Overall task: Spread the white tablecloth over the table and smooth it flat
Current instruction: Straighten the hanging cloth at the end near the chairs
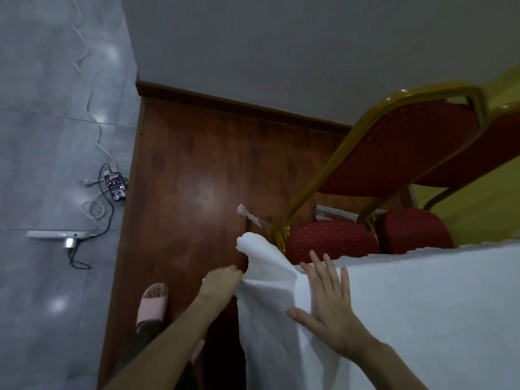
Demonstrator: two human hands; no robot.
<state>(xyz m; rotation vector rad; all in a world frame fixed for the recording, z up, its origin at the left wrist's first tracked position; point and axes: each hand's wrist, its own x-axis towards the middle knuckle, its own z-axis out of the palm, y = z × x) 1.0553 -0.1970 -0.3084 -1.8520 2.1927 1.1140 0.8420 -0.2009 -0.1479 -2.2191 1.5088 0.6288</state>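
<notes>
Head view: the tabletop is wholly hidden under the white woven tablecloth (pixel 422 319), which fills the lower right of the frame and runs out past the right and bottom edges, so its full extent cannot be seen. Its far edge runs roughly left to right, rising slightly toward the right, in front of two red-upholstered chairs with gold metal frames (pixel 394 153). At the near left corner the cloth turns down over the table edge and hangs toward the floor in long vertical folds, with one loose bunched corner sticking up and away.

The left hand (pixel 222 282) is closed into a pinch on a gathered fold of the cloth at that corner; its fingertips are tucked behind the fabric and hard to make out. The right hand (pixel 329 299) lies flat on the cloth just beside the corner, fingers spread wide and pointing away from the person, holding nothing.

A foot in a pink slide sandal (pixel 153 304) stands on the reddish-brown wooden floor (pixel 191 178). The whole picture is dim and soft.
</notes>
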